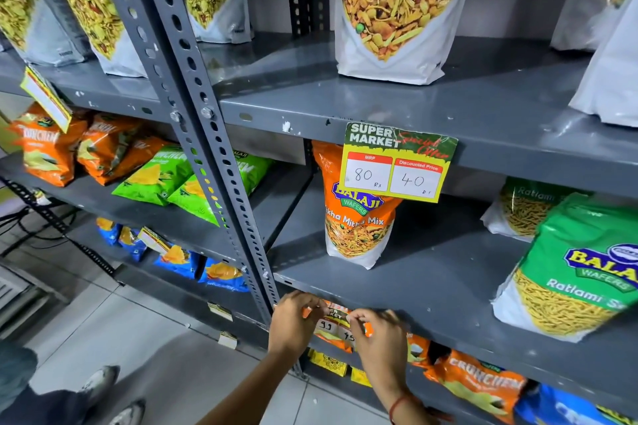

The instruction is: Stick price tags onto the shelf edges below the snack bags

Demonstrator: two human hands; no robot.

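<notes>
My left hand (293, 321) and my right hand (378, 338) both pinch a small price tag (333, 326) against the front edge of the grey shelf (448, 324), below the orange-and-white Balaji mix bag (355, 217). The tag is mostly hidden by my fingers; handwritten numbers show between them. One shelf edge higher hangs a stuck yellow-green Super Market tag (397, 162) reading 80 and 40, under a large mix bag (397, 10). Green Ratlami Sev bags (573, 269) stand to the right.
A perforated grey upright post (207, 134) divides two racks. The left rack holds orange, green and blue chip bags with tags (45, 97) on its edges. Orange Crunchem bags (480, 386) lie under my hands. Shoes (100, 383) and tiled floor are at bottom left.
</notes>
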